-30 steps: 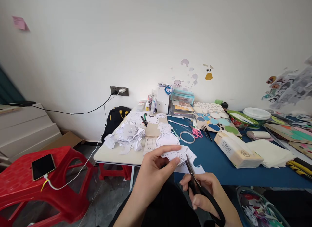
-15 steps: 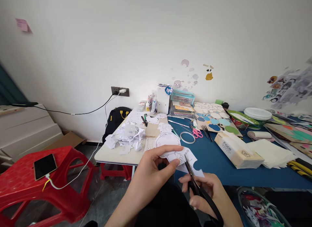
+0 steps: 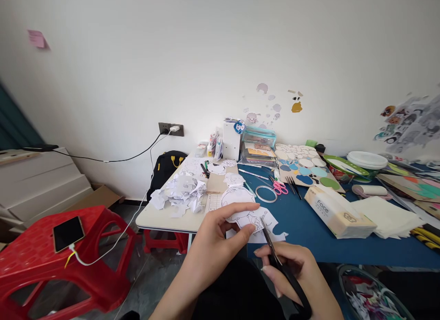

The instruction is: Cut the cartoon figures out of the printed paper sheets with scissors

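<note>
My left hand (image 3: 218, 242) pinches a white paper sheet (image 3: 256, 221) printed with a line drawing, thumb and fingers closed on its near edge. My right hand (image 3: 297, 274) grips black scissors (image 3: 280, 265) by the handles, and the blades point up into the sheet's right side. Both hands are held in front of me, just before the blue table's (image 3: 309, 240) near edge. The sheet's outline is partly cut, with a notched right edge.
Crumpled paper scraps (image 3: 180, 194) lie on a white table (image 3: 161, 219). Pink scissors (image 3: 280, 188), a tape ring (image 3: 266, 194), a tissue pack (image 3: 338, 211) and craft sheets sit on the blue table. At left, a red stool (image 3: 41, 269) carries a charging phone (image 3: 68, 233).
The view has shifted slightly, so everything sits a little further right. My right hand's fingers have drawn together on the scissor handles and the blades look more closed against the paper.
</note>
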Motion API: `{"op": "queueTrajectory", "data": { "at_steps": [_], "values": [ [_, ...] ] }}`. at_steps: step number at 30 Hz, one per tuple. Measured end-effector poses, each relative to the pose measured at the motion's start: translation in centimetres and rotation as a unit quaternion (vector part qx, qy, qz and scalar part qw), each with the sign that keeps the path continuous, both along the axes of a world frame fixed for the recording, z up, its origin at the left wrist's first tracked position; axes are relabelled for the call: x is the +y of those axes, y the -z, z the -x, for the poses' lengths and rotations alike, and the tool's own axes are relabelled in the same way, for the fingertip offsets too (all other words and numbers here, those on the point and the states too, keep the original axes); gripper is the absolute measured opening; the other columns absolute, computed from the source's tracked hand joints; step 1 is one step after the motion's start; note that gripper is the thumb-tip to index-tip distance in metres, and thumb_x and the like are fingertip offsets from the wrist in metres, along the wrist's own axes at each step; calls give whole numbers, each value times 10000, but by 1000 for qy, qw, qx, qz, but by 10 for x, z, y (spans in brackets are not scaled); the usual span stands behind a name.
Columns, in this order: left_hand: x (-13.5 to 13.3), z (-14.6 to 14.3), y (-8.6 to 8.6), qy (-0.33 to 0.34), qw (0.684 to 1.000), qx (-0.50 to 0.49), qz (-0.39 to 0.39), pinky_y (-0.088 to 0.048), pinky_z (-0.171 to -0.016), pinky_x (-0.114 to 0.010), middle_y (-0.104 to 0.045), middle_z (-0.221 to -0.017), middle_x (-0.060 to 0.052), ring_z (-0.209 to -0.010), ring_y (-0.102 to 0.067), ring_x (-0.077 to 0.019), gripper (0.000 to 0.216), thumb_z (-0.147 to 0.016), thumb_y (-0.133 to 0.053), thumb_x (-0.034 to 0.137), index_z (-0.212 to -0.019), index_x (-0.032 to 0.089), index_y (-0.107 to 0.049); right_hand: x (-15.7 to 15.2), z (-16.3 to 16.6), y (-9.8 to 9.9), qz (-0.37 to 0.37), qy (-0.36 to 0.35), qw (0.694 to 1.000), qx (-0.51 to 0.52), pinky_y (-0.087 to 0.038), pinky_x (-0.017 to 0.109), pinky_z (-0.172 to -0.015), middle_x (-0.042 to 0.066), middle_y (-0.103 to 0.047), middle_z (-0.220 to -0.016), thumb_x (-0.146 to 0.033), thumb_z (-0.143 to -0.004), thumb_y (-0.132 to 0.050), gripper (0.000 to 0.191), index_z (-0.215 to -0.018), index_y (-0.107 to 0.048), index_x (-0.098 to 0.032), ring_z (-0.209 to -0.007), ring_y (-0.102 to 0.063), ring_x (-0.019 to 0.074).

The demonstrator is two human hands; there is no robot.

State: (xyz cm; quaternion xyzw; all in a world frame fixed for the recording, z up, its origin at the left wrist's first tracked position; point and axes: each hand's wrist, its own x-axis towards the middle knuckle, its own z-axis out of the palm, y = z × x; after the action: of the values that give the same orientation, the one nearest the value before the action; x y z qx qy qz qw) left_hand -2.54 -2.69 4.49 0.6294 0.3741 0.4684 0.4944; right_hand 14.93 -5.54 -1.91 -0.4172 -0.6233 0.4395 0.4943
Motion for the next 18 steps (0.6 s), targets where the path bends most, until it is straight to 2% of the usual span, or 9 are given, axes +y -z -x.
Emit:
{"op": "queueTrajectory", "data": {
  "at_steps": [3,8,14,18],
  "values": [
    [1,0,1,11,1000,-5,-1,-476,-800,-230,-680,-1124,-9,-1015,-605,-192,275,-808,-644,208,-1070,281,-686,2,-2,3,-5,-9,1000,-10,-392,232,-423,22,-619,-624,-221,-726,-699,151,-849,-760,-160,-375,-445,82],
    [7,-3,3,46,999,7,6,-478,-761,-244,-688,-1091,-22,-934,-619,-190,297,-815,-627,202,-1103,259,-668,9,-8,4,23,-52,998,16,-409,223,-436,34,-633,-685,-283,-744,-720,194,-897,-742,-165,-417,-495,93],
    [15,-9,-1,57,998,20,4,-480,-708,-248,-694,-1056,-52,-838,-625,-184,296,-793,-630,192,-1083,213,-685,13,-11,10,36,-30,999,-8,-424,229,-435,16,-603,-639,-293,-783,-684,181,-879,-736,-150,-375,-487,85],
    [17,-10,-2,59,998,20,3,-487,-705,-241,-698,-1043,-48,-825,-626,-176,314,-786,-624,176,-1092,213,-682,12,-7,10,35,-15,999,29,-419,230,-423,16,-603,-650,-324,-752,-714,205,-865,-729,-154,-386,-489,90]
  ]
}}
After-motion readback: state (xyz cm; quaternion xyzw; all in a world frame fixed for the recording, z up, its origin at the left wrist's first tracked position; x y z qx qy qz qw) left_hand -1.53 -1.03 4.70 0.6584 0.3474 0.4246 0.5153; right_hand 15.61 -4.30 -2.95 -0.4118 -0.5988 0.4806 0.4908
